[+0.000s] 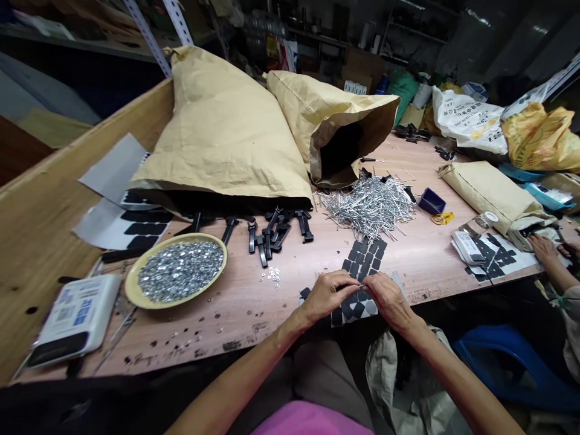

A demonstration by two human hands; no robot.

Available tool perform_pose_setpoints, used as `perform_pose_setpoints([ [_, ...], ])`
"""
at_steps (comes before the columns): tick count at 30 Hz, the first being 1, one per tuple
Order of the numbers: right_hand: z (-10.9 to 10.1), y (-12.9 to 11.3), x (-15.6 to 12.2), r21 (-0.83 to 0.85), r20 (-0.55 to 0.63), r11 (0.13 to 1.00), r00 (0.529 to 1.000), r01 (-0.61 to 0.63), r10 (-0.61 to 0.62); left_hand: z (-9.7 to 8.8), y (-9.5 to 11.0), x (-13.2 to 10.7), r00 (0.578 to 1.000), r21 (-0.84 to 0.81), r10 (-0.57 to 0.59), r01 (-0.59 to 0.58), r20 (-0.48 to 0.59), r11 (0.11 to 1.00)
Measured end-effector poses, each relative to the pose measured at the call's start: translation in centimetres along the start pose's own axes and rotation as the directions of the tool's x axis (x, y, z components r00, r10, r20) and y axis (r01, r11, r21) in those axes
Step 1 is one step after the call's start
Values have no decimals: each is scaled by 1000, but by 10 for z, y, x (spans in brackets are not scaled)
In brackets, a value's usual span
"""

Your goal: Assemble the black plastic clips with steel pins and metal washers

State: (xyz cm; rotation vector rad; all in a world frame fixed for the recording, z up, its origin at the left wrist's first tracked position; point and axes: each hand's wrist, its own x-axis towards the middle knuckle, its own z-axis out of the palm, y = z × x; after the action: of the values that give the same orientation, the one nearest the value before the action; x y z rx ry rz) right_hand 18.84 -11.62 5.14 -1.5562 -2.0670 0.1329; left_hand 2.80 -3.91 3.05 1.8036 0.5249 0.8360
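My left hand (330, 294) and my right hand (386, 296) meet at the table's front edge, fingertips pinched together. Whatever small thing sits between them is too small to name. Beneath them lies a sheet of black stickers (364, 261), its lower end partly covered by my hands. Just behind the sheet rises a heap of thin metal pins (372, 202). Several black plastic parts (267, 237) lie further left, with a few small washers (273, 275) in front of them. A yellow bowl (132, 289) full of metal washers (181, 270) stands at the left.
Two large paper sacks (226, 133) (299, 99) lie open-mouthed at the back. A white scale (75, 319) sits at the left edge. To the right are a dark blue tray (432, 201), a jar (480, 223) and another person's hand (544, 249). A blue stool (512, 365) stands below.
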Motion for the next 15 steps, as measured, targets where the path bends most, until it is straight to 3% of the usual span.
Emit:
perform_pose_setpoints([
  [6,-1,-2,3,-22,-25,1000,1000,8,-9,0,0,0,999,-24,-4,3,-37,1000],
  [10,-4,-2,8,-115,25,988,994,105,-103,-5,3,-1,1000,-65,-20,20,3,998],
  [13,-5,-3,15,-74,88,980,980,184,-177,-12,4,-4,999,-85,-29,32,35,996],
  [15,-5,-6,23,-2,99,984,979,177,-176,-15,4,-9,1000,-44,18,-19,-18,999],
])
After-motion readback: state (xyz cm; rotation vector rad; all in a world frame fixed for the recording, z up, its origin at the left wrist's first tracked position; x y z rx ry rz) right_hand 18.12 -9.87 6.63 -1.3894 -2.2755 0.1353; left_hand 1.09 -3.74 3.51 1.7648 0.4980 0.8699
